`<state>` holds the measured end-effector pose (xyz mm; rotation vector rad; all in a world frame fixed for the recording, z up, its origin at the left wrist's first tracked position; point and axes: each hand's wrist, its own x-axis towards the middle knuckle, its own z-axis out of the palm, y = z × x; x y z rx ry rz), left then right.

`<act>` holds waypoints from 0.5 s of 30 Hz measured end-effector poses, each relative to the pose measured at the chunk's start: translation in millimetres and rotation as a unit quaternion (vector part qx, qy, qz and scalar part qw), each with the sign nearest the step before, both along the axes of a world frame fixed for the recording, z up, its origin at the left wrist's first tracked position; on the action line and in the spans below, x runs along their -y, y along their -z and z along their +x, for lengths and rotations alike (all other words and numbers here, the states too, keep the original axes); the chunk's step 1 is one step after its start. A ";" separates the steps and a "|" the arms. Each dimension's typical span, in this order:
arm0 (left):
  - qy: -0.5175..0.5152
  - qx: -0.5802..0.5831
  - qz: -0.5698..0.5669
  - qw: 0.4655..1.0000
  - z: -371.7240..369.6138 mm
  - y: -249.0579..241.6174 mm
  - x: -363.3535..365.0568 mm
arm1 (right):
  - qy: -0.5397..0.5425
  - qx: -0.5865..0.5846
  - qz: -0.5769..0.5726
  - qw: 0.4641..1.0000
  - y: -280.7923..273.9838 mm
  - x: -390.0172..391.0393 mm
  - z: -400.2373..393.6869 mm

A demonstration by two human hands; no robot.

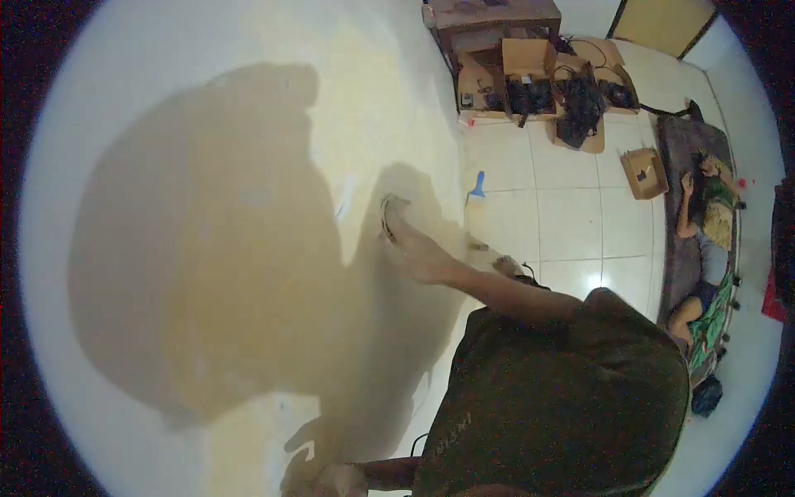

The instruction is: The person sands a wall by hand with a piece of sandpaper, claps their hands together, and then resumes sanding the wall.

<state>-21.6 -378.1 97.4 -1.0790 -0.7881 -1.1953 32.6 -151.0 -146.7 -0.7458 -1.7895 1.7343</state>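
My right hand (411,251) is against the pale, yellow-patched wall (356,108). Its fingers are closed on a thin folded sheet (387,219) with a dark edge, which looks like sandpaper and lies close to the wall surface. Much of the sheet is hidden by the fingers. At the bottom edge of the view, my left hand (339,480) is near the wall, blurred and partly cut off, so its fingers do not show clearly. Large shadows of my head and arms fall on the wall.
A blue-handled scraper (478,185) lies on the tiled floor (567,219) by the wall. Farther off are cardboard boxes (528,58) with black cables, a dark wooden table (497,16) and a small open box (644,172). A person (712,248) lies on a mattress (675,207).
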 end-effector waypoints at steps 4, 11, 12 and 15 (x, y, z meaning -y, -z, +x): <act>-0.043 -0.029 0.003 0.999 -1.6 0.6 19.1 | -0.036 0.152 -0.142 0.977 -38.4 -29.1 7.5; 0.004 0.003 -0.028 1.000 5.5 0.2 31.2 | 0.004 0.109 -0.042 0.993 -15.6 -16.5 -2.6; 0.001 0.005 -0.022 1.000 5.6 -0.6 27.1 | -0.008 0.092 -0.052 0.994 -30.5 -19.6 4.9; -0.022 0.002 -0.034 0.999 4.9 -3.6 27.4 | -0.016 0.026 0.002 1.000 -40.4 3.4 11.3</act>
